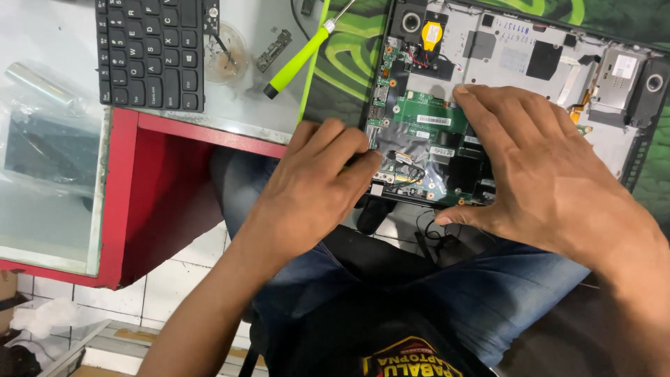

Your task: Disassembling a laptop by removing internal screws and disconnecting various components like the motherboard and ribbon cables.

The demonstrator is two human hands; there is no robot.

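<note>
Right now we see both bare hands on an opened laptop chassis (516, 49) that lies on a green-patterned mat (349, 49) at about one o'clock in the view. Our left hand (317, 185) rests at the chassis's near left corner, its fingers curled together with the fingertips (366, 162) pressed against the edge of the green circuit board (429, 119) — whether they pinch anything there we cannot tell. Our right hand (551, 174) lies flat and spread over the right part of the board, fingers apart, the thumb hooked under the near edge; it grips nothing that we can make out. At eleven o'clock from the left hand a screwdriver with a lime-green handle (300, 61) lies slanted across the mat's edge, well apart from both hands. Further out at ten o'clock a detached black keyboard (150, 49) sits on the glass-topped red table (174, 129) — a small round clear dish (227, 54) is just beside it.
</note>
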